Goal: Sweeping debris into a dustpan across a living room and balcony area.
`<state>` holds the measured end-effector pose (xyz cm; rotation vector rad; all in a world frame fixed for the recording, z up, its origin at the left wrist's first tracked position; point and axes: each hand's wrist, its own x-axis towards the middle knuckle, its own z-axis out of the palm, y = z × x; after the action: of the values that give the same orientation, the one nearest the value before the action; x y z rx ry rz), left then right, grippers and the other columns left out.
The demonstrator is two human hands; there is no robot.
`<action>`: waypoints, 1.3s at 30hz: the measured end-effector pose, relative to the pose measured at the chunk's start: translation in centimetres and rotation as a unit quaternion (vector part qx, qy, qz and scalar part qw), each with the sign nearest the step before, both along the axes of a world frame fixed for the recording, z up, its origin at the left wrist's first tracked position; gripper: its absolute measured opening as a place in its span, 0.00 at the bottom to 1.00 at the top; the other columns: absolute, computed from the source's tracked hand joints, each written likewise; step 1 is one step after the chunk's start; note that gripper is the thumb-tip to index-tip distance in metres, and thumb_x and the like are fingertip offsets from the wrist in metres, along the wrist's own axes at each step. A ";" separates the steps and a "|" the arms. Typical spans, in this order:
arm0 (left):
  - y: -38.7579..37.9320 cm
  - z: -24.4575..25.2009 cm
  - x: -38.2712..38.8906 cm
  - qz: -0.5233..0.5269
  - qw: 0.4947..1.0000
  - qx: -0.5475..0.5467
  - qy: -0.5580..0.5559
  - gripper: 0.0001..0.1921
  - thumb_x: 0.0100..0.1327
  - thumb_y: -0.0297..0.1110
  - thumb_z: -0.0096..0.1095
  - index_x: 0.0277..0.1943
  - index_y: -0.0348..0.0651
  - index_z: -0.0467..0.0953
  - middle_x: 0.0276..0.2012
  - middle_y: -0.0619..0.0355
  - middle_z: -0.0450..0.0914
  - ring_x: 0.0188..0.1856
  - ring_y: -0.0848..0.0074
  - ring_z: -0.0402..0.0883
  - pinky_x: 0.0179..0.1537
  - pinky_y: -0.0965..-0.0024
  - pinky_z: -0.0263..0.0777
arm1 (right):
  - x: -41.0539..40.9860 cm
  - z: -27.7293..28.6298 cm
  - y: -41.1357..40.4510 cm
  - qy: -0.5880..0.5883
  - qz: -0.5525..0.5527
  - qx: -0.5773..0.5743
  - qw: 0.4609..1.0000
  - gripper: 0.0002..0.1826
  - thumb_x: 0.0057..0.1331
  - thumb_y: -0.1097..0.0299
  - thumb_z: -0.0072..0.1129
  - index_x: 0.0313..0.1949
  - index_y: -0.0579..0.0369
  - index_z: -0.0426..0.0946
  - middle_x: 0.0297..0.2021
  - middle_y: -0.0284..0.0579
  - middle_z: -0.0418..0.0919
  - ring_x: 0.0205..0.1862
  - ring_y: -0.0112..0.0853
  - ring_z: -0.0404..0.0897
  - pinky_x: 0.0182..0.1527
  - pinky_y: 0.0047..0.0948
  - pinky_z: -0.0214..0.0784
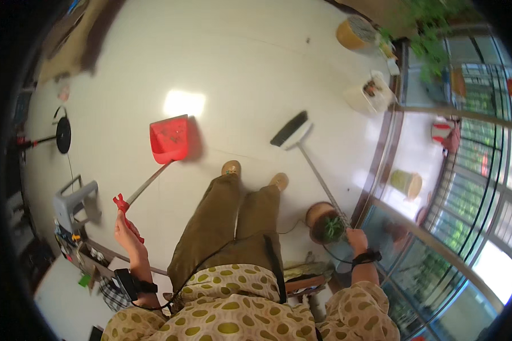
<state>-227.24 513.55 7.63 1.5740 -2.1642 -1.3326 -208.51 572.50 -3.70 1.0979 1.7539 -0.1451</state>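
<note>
My left hand (pixel 126 232) is closed round the red-topped end of a dustpan's long handle. The red plastic dustpan (pixel 169 138) is at the far end of that handle, over the pale floor to the left of my feet, with dark specks inside it. In my right hand (pixel 356 239) is the upper end of a broom's grey stick. The broom head (pixel 291 130), white with dark bristles, lies ahead and to the right of my feet, apart from the dustpan.
A potted plant (pixel 332 228) stands beside the broom stick. Further right are a white bin (pixel 371 93), a yellow tub (pixel 354 33) and glass sliding doors (pixel 414 238). At left are a grey plastic stool (pixel 70 204) and a round black stand base (pixel 63 135). Small dark specks dot the floor.
</note>
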 end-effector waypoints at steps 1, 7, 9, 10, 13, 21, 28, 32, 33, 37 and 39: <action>0.9 -0.2 -0.2 -0.017 1.000 0.005 -0.002 0.13 0.59 0.44 0.51 0.22 0.49 0.65 0.09 0.70 0.55 0.09 0.89 0.51 0.11 0.82 0.42 | 4.0 -0.5 3.0 -0.002 -0.017 0.005 1.000 0.23 0.55 0.52 0.45 0.27 0.64 0.75 0.27 0.56 0.76 0.32 0.46 0.75 0.33 0.40 0.66; 7.3 -0.2 -0.6 -0.133 0.991 0.025 -0.002 0.16 0.59 0.44 0.52 0.19 0.51 0.60 0.09 0.70 0.55 0.09 0.89 0.51 0.11 0.82 0.42 | 13.7 4.2 5.9 -0.004 -0.016 0.071 0.997 0.23 0.61 0.48 0.39 0.30 0.54 0.75 0.30 0.51 0.75 0.32 0.47 0.72 0.35 0.44 0.66; 9.5 -0.9 -0.8 -0.148 0.988 0.031 0.007 0.17 0.59 0.45 0.52 0.18 0.51 0.59 0.09 0.70 0.55 0.09 0.89 0.50 0.11 0.82 0.42 | 16.7 6.5 6.5 0.021 -0.038 0.090 0.995 0.23 0.61 0.47 0.38 0.30 0.54 0.75 0.29 0.49 0.75 0.31 0.47 0.73 0.35 0.44 0.66; 10.6 -0.9 -0.8 -0.162 0.986 0.038 0.009 0.17 0.59 0.45 0.52 0.18 0.51 0.59 0.09 0.70 0.55 0.09 0.89 0.50 0.11 0.82 0.42 | 18.2 7.1 6.6 0.050 -0.039 0.094 0.994 0.23 0.61 0.47 0.37 0.30 0.53 0.75 0.28 0.47 0.76 0.31 0.47 0.73 0.34 0.43 0.66; 11.5 -0.3 -0.1 -0.215 0.975 0.062 0.009 0.18 0.59 0.45 0.51 0.18 0.51 0.59 0.09 0.70 0.54 0.09 0.89 0.50 0.11 0.82 0.41 | 21.6 8.5 3.7 0.075 -0.109 0.107 0.985 0.25 0.59 0.47 0.38 0.29 0.56 0.75 0.29 0.52 0.75 0.33 0.49 0.72 0.34 0.43 0.64; 9.5 0.8 0.7 -0.359 0.929 0.091 0.007 0.19 0.60 0.44 0.50 0.17 0.50 0.59 0.08 0.70 0.54 0.08 0.90 0.50 0.10 0.83 0.42 | 17.2 -2.1 -2.2 0.301 -0.440 0.051 0.845 0.24 0.55 0.51 0.44 0.22 0.65 0.72 0.20 0.52 0.74 0.25 0.41 0.74 0.27 0.36 0.62; 6.7 -0.7 1.3 -0.474 0.866 0.157 -0.018 0.16 0.60 0.42 0.50 0.19 0.47 0.63 0.09 0.71 0.55 0.08 0.91 0.51 0.09 0.84 0.44 | 19.4 -10.0 -7.6 0.453 -0.517 -0.130 0.715 0.08 0.47 0.68 0.52 0.17 0.59 0.70 0.14 0.44 0.71 0.16 0.34 0.70 0.22 0.31 0.63; 3.4 -0.2 1.9 -0.524 0.841 0.128 -0.051 0.16 0.61 0.41 0.50 0.19 0.45 0.63 0.10 0.72 0.55 0.10 0.92 0.52 0.10 0.84 0.45 | 16.7 -3.3 -19.4 0.200 -0.477 -0.098 0.850 0.10 0.48 0.70 0.44 0.13 0.57 0.69 0.10 0.42 0.67 0.15 0.36 0.67 0.18 0.33 0.56; 3.1 -0.4 2.1 -0.549 0.825 0.123 -0.060 0.17 0.61 0.41 0.50 0.18 0.45 0.63 0.10 0.71 0.55 0.10 0.92 0.52 0.10 0.84 0.45 | 18.5 -2.5 -21.7 0.230 -0.535 -0.101 0.806 0.10 0.51 0.68 0.44 0.17 0.59 0.68 0.11 0.41 0.65 0.14 0.34 0.65 0.18 0.31 0.55; 3.7 -1.6 1.9 -0.639 0.762 0.093 -0.056 0.19 0.59 0.41 0.53 0.17 0.40 0.64 0.12 0.70 0.56 0.15 0.89 0.53 0.15 0.80 0.48 | 21.9 0.8 -27.0 0.320 -0.670 -0.077 0.666 0.15 0.61 0.61 0.42 0.28 0.64 0.66 0.14 0.38 0.63 0.14 0.26 0.60 0.19 0.27 0.54; 4.0 -2.0 2.0 -0.681 0.726 0.063 -0.069 0.19 0.58 0.40 0.54 0.18 0.34 0.66 0.13 0.68 0.58 0.19 0.86 0.53 0.19 0.78 0.49 | 23.5 2.5 -28.2 0.321 -0.651 -0.051 0.686 0.16 0.61 0.60 0.43 0.29 0.64 0.66 0.15 0.39 0.64 0.16 0.26 0.62 0.19 0.26 0.55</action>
<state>-225.26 517.53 5.62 -0.3026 -3.4717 -1.5506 -185.05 544.26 -1.25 2.1917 1.0744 -1.6433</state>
